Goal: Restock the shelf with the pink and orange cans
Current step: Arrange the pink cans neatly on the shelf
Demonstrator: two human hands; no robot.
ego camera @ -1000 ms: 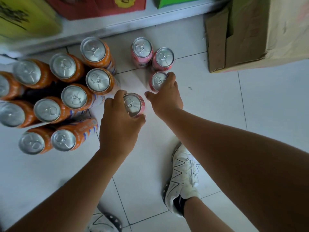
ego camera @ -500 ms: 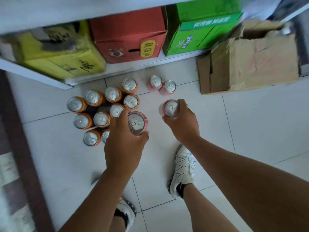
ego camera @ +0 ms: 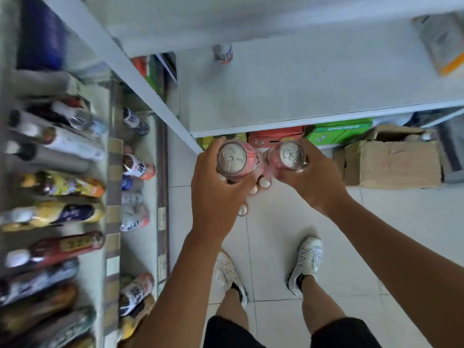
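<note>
My left hand (ego camera: 216, 197) grips a pink can (ego camera: 233, 159) from the side, silver top facing the camera. My right hand (ego camera: 311, 177) grips a second pink can (ego camera: 291, 154) the same way. Both cans are held up side by side, just in front of the edge of a white shelf (ego camera: 301, 91). One orange and white can (ego camera: 223, 54) stands far back on that shelf. Far below on the floor, a few can tops (ego camera: 261, 184) show between my hands; the others there are hidden by my hands.
A shelf unit on the left holds several bottles (ego camera: 62, 187), blurred. Under the white shelf sit a red box (ego camera: 273, 136) and a green box (ego camera: 339, 133). A torn cardboard box (ego camera: 391, 159) stands on the tiled floor at right. My two white shoes (ego camera: 307, 262) are below.
Both hands have lifted their pink cans off the floor and brought them up to shelf height. The view has risen far from the floor cans.
</note>
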